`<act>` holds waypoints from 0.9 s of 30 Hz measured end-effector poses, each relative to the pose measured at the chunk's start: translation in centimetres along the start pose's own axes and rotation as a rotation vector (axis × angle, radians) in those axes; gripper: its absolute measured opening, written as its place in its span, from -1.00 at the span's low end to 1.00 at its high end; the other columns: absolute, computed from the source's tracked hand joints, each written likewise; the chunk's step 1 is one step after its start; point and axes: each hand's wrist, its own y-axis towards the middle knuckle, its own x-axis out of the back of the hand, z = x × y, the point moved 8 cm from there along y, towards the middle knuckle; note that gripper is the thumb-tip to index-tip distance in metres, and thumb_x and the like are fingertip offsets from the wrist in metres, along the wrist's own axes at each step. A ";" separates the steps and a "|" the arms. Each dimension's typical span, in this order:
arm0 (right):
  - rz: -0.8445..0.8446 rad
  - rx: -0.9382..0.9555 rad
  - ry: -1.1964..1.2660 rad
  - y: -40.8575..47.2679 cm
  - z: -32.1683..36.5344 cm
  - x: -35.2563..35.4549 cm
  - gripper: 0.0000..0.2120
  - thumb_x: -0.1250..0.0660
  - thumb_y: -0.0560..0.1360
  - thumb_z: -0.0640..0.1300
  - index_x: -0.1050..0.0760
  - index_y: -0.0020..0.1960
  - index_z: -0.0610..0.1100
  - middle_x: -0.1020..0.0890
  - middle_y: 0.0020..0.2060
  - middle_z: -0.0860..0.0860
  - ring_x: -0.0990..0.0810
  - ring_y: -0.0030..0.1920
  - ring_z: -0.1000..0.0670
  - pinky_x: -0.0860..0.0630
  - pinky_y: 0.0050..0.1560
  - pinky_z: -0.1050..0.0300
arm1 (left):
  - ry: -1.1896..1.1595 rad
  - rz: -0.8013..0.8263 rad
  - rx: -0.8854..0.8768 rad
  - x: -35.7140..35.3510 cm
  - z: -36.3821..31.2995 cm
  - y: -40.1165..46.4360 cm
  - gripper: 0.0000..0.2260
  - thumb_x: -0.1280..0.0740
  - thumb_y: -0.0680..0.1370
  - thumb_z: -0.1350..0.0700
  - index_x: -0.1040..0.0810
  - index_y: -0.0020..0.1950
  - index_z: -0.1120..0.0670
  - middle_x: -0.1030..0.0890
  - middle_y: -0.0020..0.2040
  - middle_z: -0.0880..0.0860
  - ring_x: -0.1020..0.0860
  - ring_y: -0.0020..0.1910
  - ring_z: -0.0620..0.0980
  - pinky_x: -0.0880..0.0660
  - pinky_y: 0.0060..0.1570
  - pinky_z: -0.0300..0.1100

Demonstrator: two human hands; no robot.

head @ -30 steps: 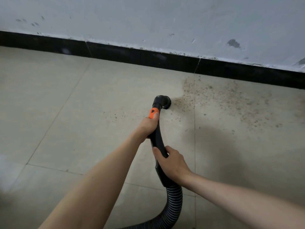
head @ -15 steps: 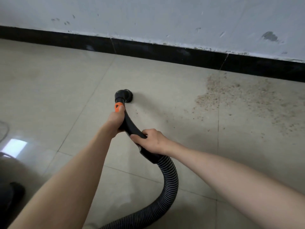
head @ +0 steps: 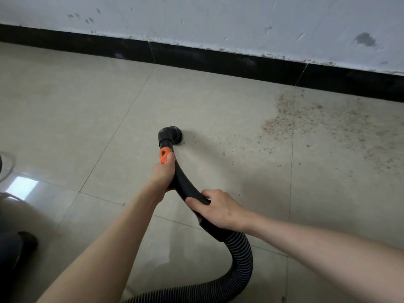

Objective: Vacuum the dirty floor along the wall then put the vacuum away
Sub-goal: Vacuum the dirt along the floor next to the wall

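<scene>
While the left hand (head: 162,174) grips the wand (head: 185,184) just below its orange tab (head: 164,154), the right hand (head: 218,209) clamps it near the hose (head: 240,256); the nozzle (head: 171,134) touches the floor (head: 65,110), dirt (head: 306,121) at its three o'clock by the wall (head: 218,18).

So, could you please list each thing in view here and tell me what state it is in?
Nozzle: down on the floor, left of the dirt.
Handle tube: gripped by both hands.
Left hand: grips the tube just below the orange slider.
Right hand: grips the tube near the hose.
Ribbed hose: curved, trailing back.
Dirt patch: uncleaned, by the baseboard.
Floor tiles: look clean on the left.
</scene>
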 end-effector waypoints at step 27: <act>0.078 -0.215 0.422 -4.0 -3.9 2.1 -0.59 -0.15 0.61 0.18 -0.43 -0.16 -0.16 -0.63 -0.25 -0.19 -0.61 -0.26 -0.14 -0.58 -0.03 0.00 | 0.191 0.334 -0.088 -9.8 -2.0 -3.1 -0.62 -0.07 0.62 -0.11 -0.44 0.06 0.20 -0.48 -0.14 0.10 -0.50 -0.14 0.06 -0.53 -0.07 -0.05</act>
